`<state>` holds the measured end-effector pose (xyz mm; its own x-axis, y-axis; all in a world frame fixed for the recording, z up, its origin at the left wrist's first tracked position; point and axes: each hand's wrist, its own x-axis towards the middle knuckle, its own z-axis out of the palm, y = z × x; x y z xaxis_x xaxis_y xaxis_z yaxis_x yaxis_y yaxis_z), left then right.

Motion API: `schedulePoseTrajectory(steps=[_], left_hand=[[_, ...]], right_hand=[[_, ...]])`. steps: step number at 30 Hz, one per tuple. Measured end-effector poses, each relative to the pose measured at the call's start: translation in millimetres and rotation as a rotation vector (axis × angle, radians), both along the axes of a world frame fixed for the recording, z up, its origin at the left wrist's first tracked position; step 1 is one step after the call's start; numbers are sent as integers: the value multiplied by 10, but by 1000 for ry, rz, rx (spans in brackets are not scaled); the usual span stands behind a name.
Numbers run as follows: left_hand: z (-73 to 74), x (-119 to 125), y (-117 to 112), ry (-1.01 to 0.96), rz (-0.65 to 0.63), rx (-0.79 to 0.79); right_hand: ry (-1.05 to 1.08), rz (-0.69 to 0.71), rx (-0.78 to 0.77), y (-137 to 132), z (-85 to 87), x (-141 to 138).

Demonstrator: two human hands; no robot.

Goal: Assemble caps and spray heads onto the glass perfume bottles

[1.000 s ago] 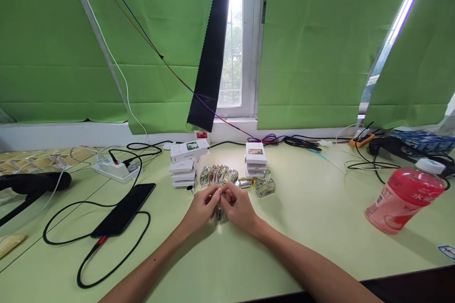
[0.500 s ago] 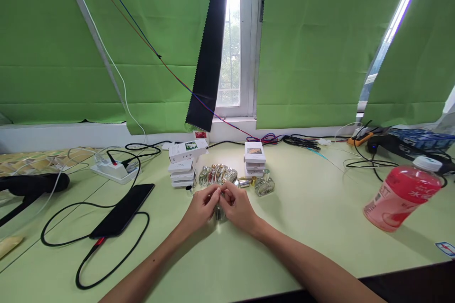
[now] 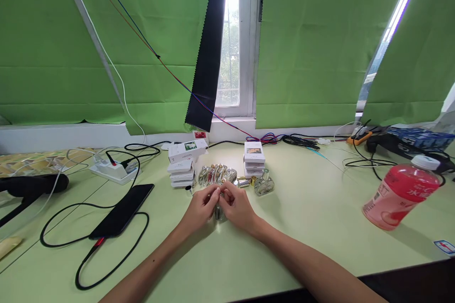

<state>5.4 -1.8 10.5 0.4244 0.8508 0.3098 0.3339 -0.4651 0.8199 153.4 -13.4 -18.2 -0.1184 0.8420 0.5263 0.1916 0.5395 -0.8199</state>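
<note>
My left hand (image 3: 199, 208) and my right hand (image 3: 239, 206) meet at the middle of the pale green table (image 3: 313, 227), fingers closed round a small glass perfume bottle (image 3: 220, 211) that stands between them. The fingertips pinch at its top, which is mostly hidden. Just behind lies a row of several small glass bottles (image 3: 217, 173). Another glass bottle (image 3: 264, 185) stands to the right of that row, with small gold caps (image 3: 245, 182) beside it. Two stacks of white boxes (image 3: 184, 163) (image 3: 254, 157) flank the row.
A black phone (image 3: 122, 210) on a looped black cable lies at the left, behind it a white power strip (image 3: 111, 169). A pink drink bottle (image 3: 401, 192) leans at the right. Cables and devices (image 3: 391, 147) crowd the back right under the green curtains.
The hands stay closed on the small bottle in the same place. Only the view has shifted slightly.
</note>
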Motion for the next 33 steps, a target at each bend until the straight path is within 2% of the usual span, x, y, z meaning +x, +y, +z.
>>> schedulePoseTrajectory(steps=[33], left_hand=[[-28, -10, 17, 16, 4, 1]], right_hand=[[24, 11, -2, 13, -10, 3]])
